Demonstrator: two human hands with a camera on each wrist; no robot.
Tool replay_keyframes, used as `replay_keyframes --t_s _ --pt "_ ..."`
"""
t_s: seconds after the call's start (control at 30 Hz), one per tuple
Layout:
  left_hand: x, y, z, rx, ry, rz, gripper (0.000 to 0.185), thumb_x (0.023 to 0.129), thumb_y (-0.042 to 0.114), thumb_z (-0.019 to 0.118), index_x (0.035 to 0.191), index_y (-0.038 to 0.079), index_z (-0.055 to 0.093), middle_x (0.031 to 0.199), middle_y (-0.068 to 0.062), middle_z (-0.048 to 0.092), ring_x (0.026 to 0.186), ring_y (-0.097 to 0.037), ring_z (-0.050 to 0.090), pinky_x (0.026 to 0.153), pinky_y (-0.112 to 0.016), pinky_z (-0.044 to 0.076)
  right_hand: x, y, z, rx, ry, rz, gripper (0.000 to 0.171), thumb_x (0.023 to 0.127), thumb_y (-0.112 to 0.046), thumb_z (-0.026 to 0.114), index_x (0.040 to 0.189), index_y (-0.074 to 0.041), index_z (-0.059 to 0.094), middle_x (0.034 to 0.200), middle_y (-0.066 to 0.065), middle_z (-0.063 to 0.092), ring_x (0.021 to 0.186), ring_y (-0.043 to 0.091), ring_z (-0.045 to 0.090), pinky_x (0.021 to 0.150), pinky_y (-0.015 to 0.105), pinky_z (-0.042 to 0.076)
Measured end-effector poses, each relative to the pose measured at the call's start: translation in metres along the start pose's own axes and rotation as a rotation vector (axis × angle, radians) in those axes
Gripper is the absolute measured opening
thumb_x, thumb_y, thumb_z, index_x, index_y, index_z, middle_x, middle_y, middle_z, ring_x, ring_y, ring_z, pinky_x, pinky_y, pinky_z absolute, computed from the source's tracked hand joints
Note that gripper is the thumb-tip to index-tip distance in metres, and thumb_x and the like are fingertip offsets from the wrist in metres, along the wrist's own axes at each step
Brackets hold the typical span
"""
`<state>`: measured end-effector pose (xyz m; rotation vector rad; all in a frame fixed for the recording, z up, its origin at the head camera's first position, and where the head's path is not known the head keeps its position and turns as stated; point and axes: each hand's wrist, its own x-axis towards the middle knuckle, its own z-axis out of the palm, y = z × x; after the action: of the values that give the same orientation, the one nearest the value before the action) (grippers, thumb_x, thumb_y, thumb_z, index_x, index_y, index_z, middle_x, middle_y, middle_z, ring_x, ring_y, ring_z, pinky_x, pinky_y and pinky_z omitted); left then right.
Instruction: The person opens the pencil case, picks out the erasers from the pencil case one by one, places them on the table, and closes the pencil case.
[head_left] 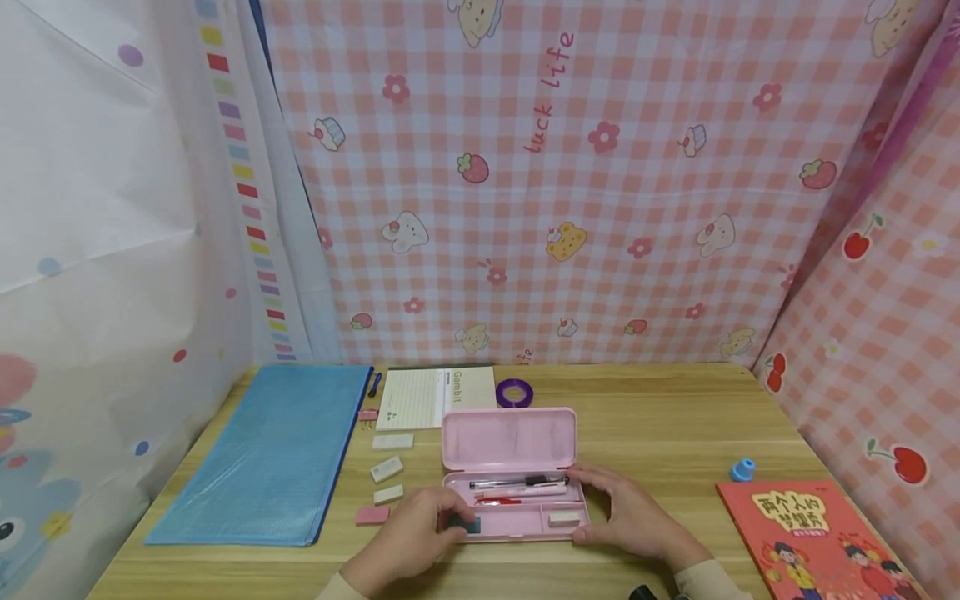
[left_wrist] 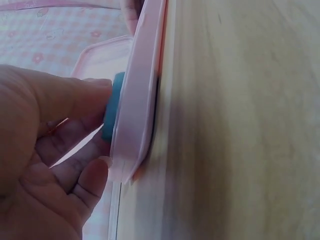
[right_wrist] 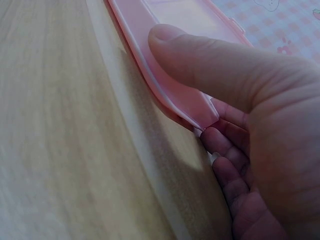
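On the table [head_left: 637, 433], the pencil case [head_left: 510, 437] sits between the folder [head_left: 262, 458] at left and the book [head_left: 813, 525] at right; notebook [head_left: 408, 400] and tape [head_left: 500, 393] lie beyond it, pens [head_left: 519, 483] inside, erasers [head_left: 387, 469] left.

Room to pass beyond R hand [head_left: 633, 518], btw pink case [head_left: 510, 442] & blue cap [head_left: 742, 470]; to L, wht erasers [head_left: 393, 442] + blue folder [head_left: 262, 458] in way.

On my head feed, my left hand [head_left: 422, 527] holds a teal block [head_left: 472, 525] at the open pink case [head_left: 510, 450]; my right hand [head_left: 628, 515] grips the case's right end.
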<state>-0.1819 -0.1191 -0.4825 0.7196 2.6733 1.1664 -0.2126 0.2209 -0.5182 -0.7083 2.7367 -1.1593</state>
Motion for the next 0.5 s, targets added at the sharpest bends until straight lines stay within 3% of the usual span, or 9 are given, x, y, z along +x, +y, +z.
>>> replay_keyframes --t_s 0.27,0.5 --pt "0.0006 -0.0023 0.0007 0.008 -0.017 -0.031 0.015 0.085 0.010 0.072 0.097 0.018 0.074 0.089 0.014 0.065 0.075 -0.003 0.054 0.066 -0.022 0.047 0.0003 0.0000 0.0003 0.008 -0.007 0.024 0.085 0.063 -0.054 0.084 0.137 -0.023 0.054 0.142 -0.003 0.048 0.132 0.024 0.039 0.107 0.052 0.031" --pt "0.0006 -0.0045 0.0024 0.037 -0.019 -0.026 0.012 0.085 0.011 0.072 0.094 0.020 0.074 0.087 0.015 0.063 0.074 -0.002 0.052 0.066 -0.021 0.046 0.0004 0.0009 0.0005 0.004 -0.007 0.017 0.085 0.063 -0.054 0.084 0.137 -0.023 0.054 0.141 -0.003 0.049 0.132 0.023 0.040 0.106 0.051 0.032"
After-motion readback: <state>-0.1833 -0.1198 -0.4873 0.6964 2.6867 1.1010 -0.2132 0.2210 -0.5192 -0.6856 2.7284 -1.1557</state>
